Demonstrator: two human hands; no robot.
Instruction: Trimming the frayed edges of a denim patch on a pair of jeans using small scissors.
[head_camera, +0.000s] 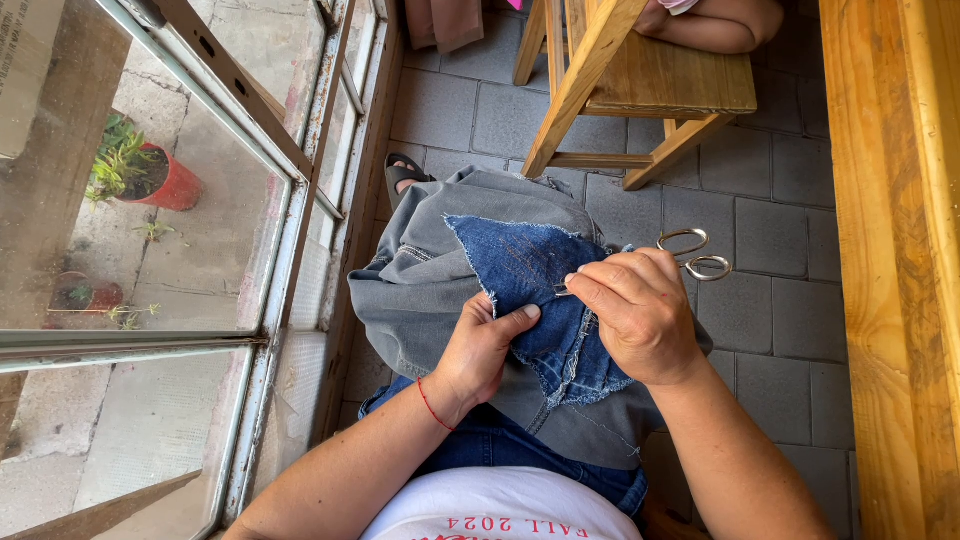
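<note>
1. While seated by a window, a person works on their lap: the left hand (482, 350), a red thread bracelet (432, 404) at its wrist, is closed on a frayed dark-blue denim patch (520, 270), thumb pressing on top.
2. At three o'clock from it, the right hand (640, 315) is curled around silver metal scissors (690, 255), whose loop handles stick out past the knuckles; the blades are mostly hidden, so how far they gape cannot be told.
3. The patch lies on a grey denim garment (420, 290) draped over the knees. It looks light, soft and floppy, its raw edges likely to shed threads; pinching it flat near the cut line seems the steadiest hold.
4. Farther off, at twelve o'clock, stands a pale wooden stool (650, 85) on grey floor tiles (770, 240).
5. At ten o'clock, beyond the glass, sits a red plant pot (175, 185).
</note>
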